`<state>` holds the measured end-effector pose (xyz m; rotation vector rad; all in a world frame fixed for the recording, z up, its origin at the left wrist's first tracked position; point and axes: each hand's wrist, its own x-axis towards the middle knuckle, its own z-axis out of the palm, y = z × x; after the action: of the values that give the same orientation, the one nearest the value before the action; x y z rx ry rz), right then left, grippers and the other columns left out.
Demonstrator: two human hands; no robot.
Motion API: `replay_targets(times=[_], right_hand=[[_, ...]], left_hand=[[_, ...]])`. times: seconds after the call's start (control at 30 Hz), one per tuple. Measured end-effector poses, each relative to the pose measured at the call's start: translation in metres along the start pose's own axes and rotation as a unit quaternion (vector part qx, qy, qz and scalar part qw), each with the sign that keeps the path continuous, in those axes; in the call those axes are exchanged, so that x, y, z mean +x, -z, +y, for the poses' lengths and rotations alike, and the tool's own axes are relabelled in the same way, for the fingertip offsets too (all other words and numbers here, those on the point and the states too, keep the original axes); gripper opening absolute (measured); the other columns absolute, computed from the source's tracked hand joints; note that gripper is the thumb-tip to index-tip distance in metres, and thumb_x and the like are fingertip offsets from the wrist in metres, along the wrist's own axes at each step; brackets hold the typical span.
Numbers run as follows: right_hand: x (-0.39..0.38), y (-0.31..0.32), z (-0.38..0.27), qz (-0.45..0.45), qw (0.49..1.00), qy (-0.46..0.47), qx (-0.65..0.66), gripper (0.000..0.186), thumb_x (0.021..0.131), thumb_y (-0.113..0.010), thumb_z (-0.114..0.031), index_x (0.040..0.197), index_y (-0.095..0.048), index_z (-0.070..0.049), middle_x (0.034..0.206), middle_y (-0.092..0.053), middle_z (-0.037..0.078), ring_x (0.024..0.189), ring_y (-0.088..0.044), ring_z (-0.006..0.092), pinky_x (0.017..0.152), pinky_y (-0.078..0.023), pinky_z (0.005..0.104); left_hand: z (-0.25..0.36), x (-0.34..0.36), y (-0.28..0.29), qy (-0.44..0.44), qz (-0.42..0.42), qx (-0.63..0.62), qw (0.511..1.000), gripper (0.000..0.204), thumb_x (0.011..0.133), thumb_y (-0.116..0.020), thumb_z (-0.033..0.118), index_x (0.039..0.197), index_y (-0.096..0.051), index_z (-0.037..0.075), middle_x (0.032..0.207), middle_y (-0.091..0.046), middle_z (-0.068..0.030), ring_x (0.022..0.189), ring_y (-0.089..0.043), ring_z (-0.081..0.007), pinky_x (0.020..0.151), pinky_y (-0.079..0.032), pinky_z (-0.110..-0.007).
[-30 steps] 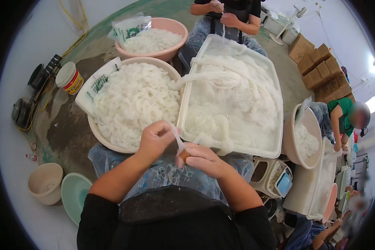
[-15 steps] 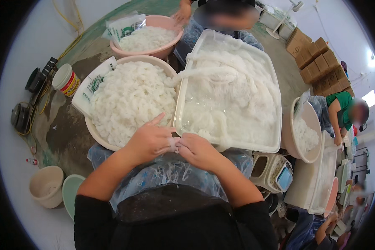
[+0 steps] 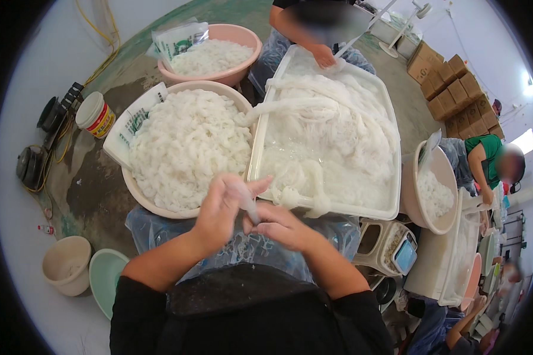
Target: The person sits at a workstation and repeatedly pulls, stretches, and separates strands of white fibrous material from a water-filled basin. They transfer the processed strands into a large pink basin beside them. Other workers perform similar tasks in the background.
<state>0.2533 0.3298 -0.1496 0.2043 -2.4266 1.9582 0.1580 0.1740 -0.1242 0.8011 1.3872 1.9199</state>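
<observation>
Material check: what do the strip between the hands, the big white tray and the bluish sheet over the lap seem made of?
Strip: perhaps a thin, soft film; it looks whitish and translucent, but blur leaves this open.
White tray: likely moulded plastic, smooth, with rounded corners.
Lap sheet: probably thin, glossy plastic, given its see-through creases.

White strand (image 3: 247, 204), pink basin (image 3: 234, 76)

Motion blurs the white strip (image 3: 248, 206) between your left hand (image 3: 218, 207) and right hand (image 3: 281, 226), so you cannot tell how either grips it. Your black sleeve (image 3: 137, 302) hides part of the green basin (image 3: 105, 277). The top edge cuts off the co-worker (image 3: 296, 28) opposite; the red-and-white object (image 3: 45, 229) far left is too small to identify.
</observation>
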Motion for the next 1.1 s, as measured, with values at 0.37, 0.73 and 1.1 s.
replay_targets(times=[0.37, 0.73, 1.1], right_hand=[[0.001, 0.017, -0.025, 0.056, 0.995, 0.064, 0.06, 0.022, 0.077, -0.047, -0.018, 0.064, -0.046, -0.001, 0.062, -0.044, 0.012, 0.057, -0.043, 0.0231, 0.053, -0.035, 0.0336], [0.004, 0.008, 0.014, 0.024, 0.975, 0.212, 0.056, 0.008, 0.071, -0.056, -0.006, 0.076, -0.061, -0.003, 0.11, -0.05, 0.015, 0.104, -0.048, 0.029, 0.089, -0.037, 0.039], [0.012, 0.0, 0.008, 0.106, 0.97, 0.177, -0.125, 0.016, 0.082, -0.051, -0.01, 0.092, -0.058, 0.0, 0.09, -0.057, 0.015, 0.084, -0.055, 0.0335, 0.073, -0.044, 0.04]], left_hand=[[0.013, 0.017, 0.032, -0.161, 0.124, 0.706, 0.679, 0.055, 0.077, -0.062, 0.018, 0.13, -0.048, 0.016, 0.14, -0.04, -0.0129, 0.133, -0.029, -0.0363, 0.108, -0.021, -0.049], [-0.005, 0.015, 0.016, -0.242, 0.005, 0.459, 0.855, 0.036, 0.084, -0.063, 0.026, 0.112, -0.064, 0.003, 0.116, -0.061, -0.0136, 0.119, -0.05, -0.0329, 0.105, -0.029, -0.047], [-0.005, 0.018, 0.042, -0.181, -0.174, 0.345, 0.904, 0.019, 0.083, -0.063, 0.015, 0.101, -0.067, 0.009, 0.11, -0.064, -0.006, 0.099, -0.062, -0.0207, 0.103, -0.034, -0.045]])
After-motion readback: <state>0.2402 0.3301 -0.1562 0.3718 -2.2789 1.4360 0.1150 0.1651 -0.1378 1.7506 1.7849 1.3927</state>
